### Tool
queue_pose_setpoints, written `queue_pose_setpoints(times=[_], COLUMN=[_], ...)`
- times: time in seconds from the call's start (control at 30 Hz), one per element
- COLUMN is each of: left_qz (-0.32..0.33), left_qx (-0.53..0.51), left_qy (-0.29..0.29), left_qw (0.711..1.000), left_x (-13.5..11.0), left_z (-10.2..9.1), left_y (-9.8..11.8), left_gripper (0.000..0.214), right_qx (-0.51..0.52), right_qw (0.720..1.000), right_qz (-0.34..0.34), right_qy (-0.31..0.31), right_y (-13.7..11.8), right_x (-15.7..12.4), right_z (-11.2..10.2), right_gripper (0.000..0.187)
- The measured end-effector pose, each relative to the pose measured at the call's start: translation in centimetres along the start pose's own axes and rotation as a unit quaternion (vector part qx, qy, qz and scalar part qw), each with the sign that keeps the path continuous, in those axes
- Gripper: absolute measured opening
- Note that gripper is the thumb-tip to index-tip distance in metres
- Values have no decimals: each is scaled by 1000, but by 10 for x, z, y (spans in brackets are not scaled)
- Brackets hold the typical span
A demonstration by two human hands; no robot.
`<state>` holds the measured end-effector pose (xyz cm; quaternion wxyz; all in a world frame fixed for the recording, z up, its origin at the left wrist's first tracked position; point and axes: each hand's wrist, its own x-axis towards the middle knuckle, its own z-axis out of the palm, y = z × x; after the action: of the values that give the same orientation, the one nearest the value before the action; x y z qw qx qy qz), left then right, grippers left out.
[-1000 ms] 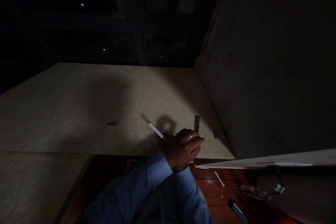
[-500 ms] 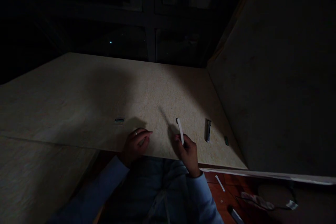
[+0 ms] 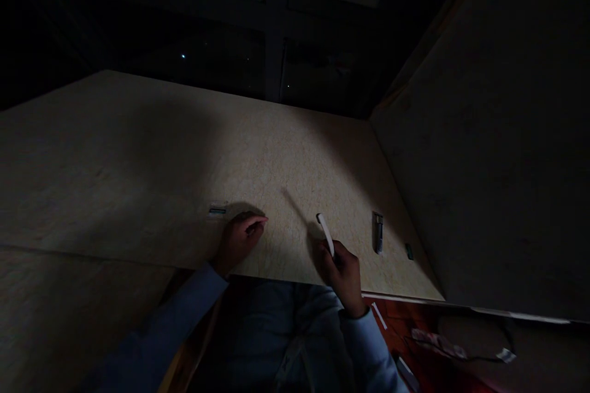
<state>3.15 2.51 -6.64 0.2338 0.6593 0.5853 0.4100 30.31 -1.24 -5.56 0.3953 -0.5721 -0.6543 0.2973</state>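
Note:
My right hand (image 3: 345,276) is closed around the lower end of a slim white handle (image 3: 327,234). This handle stands tilted above the table, its bent top end dark; the kind of tool is too dim to tell. At the near edge of the table, my left hand (image 3: 239,239) is loosely curled, with a gap between thumb and fingers and nothing visible in it. Just beyond the left hand lies a small dark-green bar in clear plastic (image 3: 217,211). To the right of my right hand, a dark razor-like tool with a silvery head (image 3: 378,234) lies on the table.
The pale marbled table (image 3: 258,141) reaches back to a dark window frame. A small green piece (image 3: 409,251) lies near the grey panel (image 3: 498,184) on the right. On the reddish floor are a white strip (image 3: 380,315) and a dark cable (image 3: 479,357).
My view has shifted and tilted slightly. My left fingers have drawn in closer together. The white handle remains in my right hand and leans further to the left.

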Motion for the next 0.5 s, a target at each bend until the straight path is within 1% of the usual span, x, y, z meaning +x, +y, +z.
queue_pose_setpoints(times=[0.3, 0.5], left_qz=[15, 22], left_qx=[5, 13], left_qy=[-14, -11], left_qw=[1000, 1000], left_x=[-1, 0], left_z=[-1, 0], left_y=[-1, -4], left_gripper=[23, 23], right_qx=[-47, -29], right_qw=[999, 999], right_qz=[-20, -29], right_qy=[10, 5], right_y=[-2, 1], right_x=[0, 0], right_z=[1, 1], right_gripper=[39, 40])
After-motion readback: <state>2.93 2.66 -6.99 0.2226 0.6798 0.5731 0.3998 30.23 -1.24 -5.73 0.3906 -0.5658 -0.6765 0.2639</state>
